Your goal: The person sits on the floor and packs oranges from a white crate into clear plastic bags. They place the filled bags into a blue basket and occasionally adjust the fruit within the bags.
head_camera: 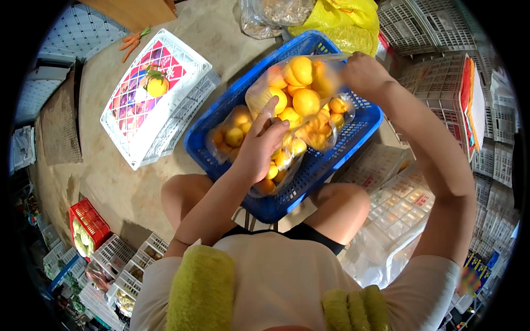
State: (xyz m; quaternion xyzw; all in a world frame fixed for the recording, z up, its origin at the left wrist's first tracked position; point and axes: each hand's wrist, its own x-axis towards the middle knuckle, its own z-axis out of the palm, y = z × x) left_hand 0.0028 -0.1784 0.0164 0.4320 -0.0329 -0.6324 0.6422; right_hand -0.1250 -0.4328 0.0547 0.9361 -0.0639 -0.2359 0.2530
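A clear plastic bag full of yellow-orange round fruit, seemingly yellow peaches, lies over a blue plastic basket between my knees. At its upper right edge, my right hand grips the film in closed fingers, stretching it sideways. My left hand is at the bag's near side, thumb and forefinger on the film, forefinger pointing up. More bags of the same fruit sit in the basket: one at the left, one at the right, and one under my left hand.
Left of the basket stands a white plastic crate with a leafy fruit on top. Carrots lie on the floor beyond. A yellow woven sack touches the far side. Stacked crates crowd the right; a red basket is lower left.
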